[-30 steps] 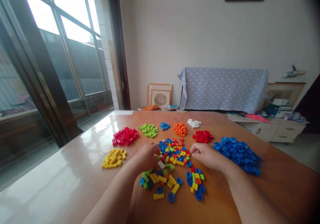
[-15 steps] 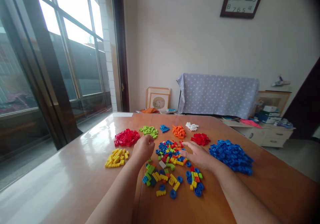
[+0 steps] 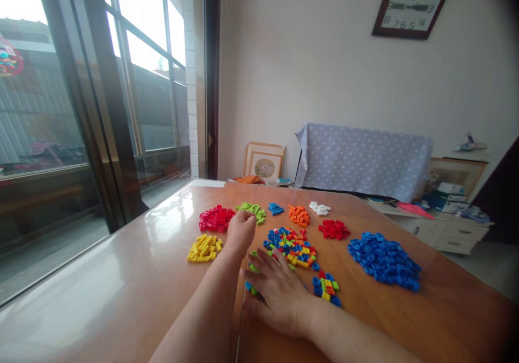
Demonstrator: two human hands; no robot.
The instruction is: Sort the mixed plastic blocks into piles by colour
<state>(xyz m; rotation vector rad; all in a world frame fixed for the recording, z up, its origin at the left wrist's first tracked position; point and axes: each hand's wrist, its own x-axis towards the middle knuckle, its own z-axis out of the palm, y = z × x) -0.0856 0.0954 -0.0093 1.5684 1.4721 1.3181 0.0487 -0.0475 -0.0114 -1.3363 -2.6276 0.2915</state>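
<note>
My left hand (image 3: 240, 231) is stretched forward with its fingers curled closed, right at the near edge of the green brick pile (image 3: 252, 210); what it holds is hidden. My right hand (image 3: 276, 290) lies flat with fingers spread over the near cluster of mixed bricks, covering most of them. The mixed pile (image 3: 291, 246) of blue, red, yellow and green bricks sits just beyond its fingertips. A small mixed group (image 3: 325, 287) lies to its right. Sorted piles ring these: red (image 3: 215, 218), yellow (image 3: 204, 248), orange (image 3: 299, 215), white (image 3: 319, 208), a second red (image 3: 334, 228) and a large blue pile (image 3: 384, 259).
A few blue pieces (image 3: 275, 208) lie between the green and orange piles. The wooden table (image 3: 133, 282) is glossy. Glass doors (image 3: 101, 109) stand to the left. Beyond the table are a dotted cloth cover (image 3: 363, 160), framed pictures (image 3: 263, 160) and a low white cabinet (image 3: 446, 225).
My left hand moved forward to the green pile. My right hand swung left and down, flattening over the near mixed bricks. The view shifted upward and left.
</note>
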